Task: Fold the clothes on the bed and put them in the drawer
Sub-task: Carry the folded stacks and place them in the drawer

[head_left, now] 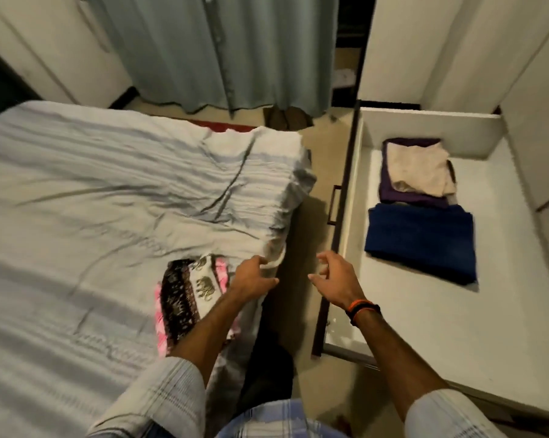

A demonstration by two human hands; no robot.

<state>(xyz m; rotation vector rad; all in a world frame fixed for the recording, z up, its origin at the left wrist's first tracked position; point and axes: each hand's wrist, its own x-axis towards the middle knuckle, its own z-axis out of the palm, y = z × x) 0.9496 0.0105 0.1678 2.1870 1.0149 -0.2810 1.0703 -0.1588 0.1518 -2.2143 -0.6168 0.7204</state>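
Head view shows us standing between the bed (77, 200) and the open drawer (431, 311), with both hands out over the gap. Our left hand (251, 278) hovers at the bed's near edge, fingers loosely spread and holding nothing, just beside the elephant-print cloth (189, 295) that lies folded on the bed over something pink. Our right hand (333, 279) hangs relaxed and empty between the bed and the drawer, near the drawer's front rail. Away from the bed, inside the drawer, a blue folded garment (421, 241) lies flat, and beyond it a beige piece (418, 169) sits on a purple one (390, 188). We judge the main risk is a one-sided lift: if we take the printed cloth by its bed-edge side alone, the fold may sag open or the pink layer may slide out over the gap. Blur hides exactly how those layers overlap, so we cannot tell whether they are one bundle.
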